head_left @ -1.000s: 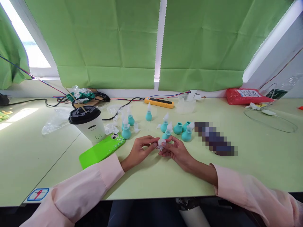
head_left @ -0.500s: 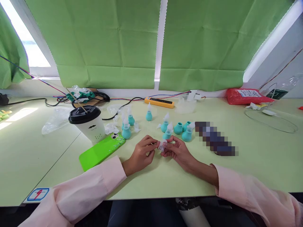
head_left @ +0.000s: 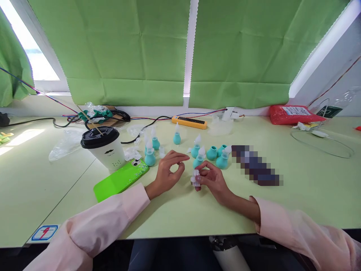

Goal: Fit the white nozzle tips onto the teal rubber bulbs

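My right hand [head_left: 213,180] pinches a small clear plastic piece [head_left: 195,178] between thumb and fingers, just above the table. To its left, my left hand [head_left: 169,171] is raised with fingers stretched out and a gap to the thumb; nothing shows in it. Beyond my hands stand several teal squeeze bulbs with clear pointed tips, such as one teal bulb [head_left: 198,162] right behind my right hand and another teal bulb [head_left: 150,159] left of my left hand. An open-topped teal bulb [head_left: 212,153] has no tip on it.
A lidded paper cup [head_left: 108,152] and a green phone [head_left: 121,182] are at the left. A yellow power strip [head_left: 188,122] lies at the back with cables. A pixelated dark object [head_left: 256,167] and a red package [head_left: 295,116] are at the right. Plastic scraps [head_left: 132,153] lie near the cup.
My left hand has let go of the clear plastic piece and drawn slightly away, its fingers straightening. My right hand keeps the piece, now turned and a little lower.
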A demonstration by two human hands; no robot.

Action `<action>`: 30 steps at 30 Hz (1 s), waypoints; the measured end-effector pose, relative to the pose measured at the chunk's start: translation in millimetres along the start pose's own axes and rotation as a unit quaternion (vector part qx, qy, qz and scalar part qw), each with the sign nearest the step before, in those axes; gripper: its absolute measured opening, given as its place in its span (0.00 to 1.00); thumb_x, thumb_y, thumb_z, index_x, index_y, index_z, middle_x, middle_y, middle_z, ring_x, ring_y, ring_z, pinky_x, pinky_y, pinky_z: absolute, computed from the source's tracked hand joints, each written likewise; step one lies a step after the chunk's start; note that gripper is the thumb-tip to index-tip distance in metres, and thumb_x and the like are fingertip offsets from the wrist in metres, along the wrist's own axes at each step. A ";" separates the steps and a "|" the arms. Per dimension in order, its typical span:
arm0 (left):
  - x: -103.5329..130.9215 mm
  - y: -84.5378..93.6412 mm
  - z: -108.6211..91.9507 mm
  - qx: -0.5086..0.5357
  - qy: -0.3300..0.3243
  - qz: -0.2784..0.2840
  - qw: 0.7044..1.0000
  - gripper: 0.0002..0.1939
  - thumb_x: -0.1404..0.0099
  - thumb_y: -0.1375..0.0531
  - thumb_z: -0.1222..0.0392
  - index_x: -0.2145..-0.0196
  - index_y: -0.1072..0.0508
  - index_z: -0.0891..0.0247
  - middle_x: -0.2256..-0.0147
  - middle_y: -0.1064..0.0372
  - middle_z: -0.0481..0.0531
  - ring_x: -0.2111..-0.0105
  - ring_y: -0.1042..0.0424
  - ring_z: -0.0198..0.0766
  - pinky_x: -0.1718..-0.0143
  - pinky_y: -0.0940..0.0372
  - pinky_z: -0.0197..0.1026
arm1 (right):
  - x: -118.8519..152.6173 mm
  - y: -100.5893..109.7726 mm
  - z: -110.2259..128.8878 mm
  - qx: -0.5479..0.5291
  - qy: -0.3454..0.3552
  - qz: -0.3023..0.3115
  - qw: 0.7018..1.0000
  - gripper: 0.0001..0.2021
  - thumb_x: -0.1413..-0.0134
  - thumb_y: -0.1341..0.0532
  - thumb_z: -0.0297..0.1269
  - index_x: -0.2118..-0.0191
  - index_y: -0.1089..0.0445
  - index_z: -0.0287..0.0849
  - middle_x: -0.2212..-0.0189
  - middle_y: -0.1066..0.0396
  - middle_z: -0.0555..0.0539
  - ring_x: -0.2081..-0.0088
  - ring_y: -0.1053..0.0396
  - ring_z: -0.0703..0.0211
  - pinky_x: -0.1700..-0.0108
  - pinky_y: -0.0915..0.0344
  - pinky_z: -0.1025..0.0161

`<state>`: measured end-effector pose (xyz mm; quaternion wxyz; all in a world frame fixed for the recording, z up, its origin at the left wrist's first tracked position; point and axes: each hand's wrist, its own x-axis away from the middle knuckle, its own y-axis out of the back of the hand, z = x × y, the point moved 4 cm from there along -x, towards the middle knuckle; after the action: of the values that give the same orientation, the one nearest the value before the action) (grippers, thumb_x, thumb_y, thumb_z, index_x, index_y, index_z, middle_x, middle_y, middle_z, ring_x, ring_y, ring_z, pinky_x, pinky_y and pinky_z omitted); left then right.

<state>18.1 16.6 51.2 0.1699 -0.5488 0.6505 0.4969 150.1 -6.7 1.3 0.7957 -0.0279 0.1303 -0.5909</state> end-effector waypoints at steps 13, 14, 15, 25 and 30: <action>-105.6 -81.3 -29.1 -0.361 -0.021 0.335 0.870 0.13 0.50 0.46 0.68 0.64 0.31 0.67 0.65 0.33 0.60 0.56 0.45 0.55 0.60 0.50 0.64 | 12.0 -7.9 4.3 0.178 0.095 0.097 0.975 0.07 0.60 0.41 0.33 0.70 0.38 0.41 0.78 0.37 0.50 0.76 0.40 0.65 0.74 0.42 0.67; -107.4 -87.7 -29.0 -0.368 -0.013 0.355 0.859 0.14 0.49 0.47 0.69 0.62 0.32 0.66 0.65 0.33 0.60 0.56 0.45 0.55 0.61 0.51 0.66 | 12.4 -7.8 4.0 0.179 0.096 0.098 0.974 0.08 0.60 0.41 0.33 0.69 0.38 0.41 0.78 0.38 0.50 0.76 0.40 0.65 0.74 0.42 0.66; -108.5 -93.2 -28.2 -0.373 -0.009 0.369 0.851 0.15 0.48 0.48 0.70 0.61 0.33 0.66 0.64 0.33 0.60 0.56 0.45 0.55 0.61 0.52 0.67 | 12.7 -7.7 3.8 0.180 0.096 0.098 0.974 0.08 0.60 0.41 0.33 0.69 0.37 0.41 0.78 0.38 0.50 0.76 0.40 0.65 0.74 0.42 0.66; -98.9 -119.7 9.6 -0.378 0.029 0.407 0.831 0.13 0.48 0.44 0.63 0.62 0.33 0.65 0.62 0.34 0.60 0.53 0.47 0.57 0.61 0.62 0.74 | 13.1 -10.0 4.6 0.195 0.091 0.106 0.971 0.07 0.60 0.41 0.32 0.70 0.37 0.41 0.78 0.38 0.51 0.76 0.40 0.65 0.74 0.43 0.67; -106.3 -113.5 3.6 -0.330 -0.020 0.335 0.882 0.10 0.49 0.44 0.68 0.65 0.32 0.67 0.66 0.33 0.59 0.57 0.40 0.52 0.58 0.63 0.72 | 13.1 -9.1 4.2 0.202 0.093 0.108 0.969 0.07 0.59 0.42 0.33 0.69 0.37 0.41 0.78 0.38 0.50 0.76 0.40 0.64 0.74 0.42 0.66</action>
<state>153.3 88.4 78.9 -0.1851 -0.3121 0.5906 0.7208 146.2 -22.3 4.9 0.8283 0.2024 0.0836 -0.5156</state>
